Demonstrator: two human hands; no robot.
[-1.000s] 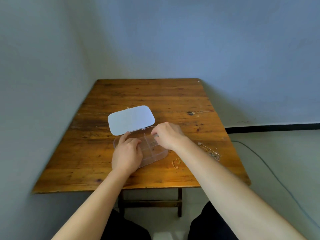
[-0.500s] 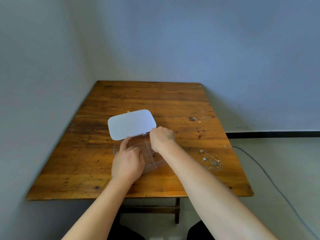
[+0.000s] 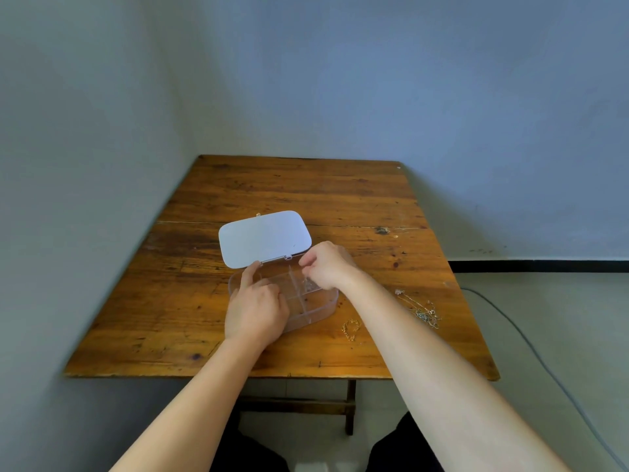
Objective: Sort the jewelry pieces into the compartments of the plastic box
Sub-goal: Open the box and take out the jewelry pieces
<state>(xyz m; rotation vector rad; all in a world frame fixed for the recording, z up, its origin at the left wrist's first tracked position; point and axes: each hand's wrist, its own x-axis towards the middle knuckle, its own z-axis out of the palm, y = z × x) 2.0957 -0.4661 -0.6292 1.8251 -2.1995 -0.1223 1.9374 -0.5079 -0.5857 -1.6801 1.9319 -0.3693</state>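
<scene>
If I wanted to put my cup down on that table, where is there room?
The whole far half of the table, beyond the open lid, is bare. So is the left strip beside the clear box. The near right is crowded: a gold chain and a silver tangle lie there, with both hands at the box.

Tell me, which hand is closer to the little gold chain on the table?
The right hand. It hovers over the clear plastic box, just beyond the small gold chain; the left hand rests on the box's opposite side.
</scene>
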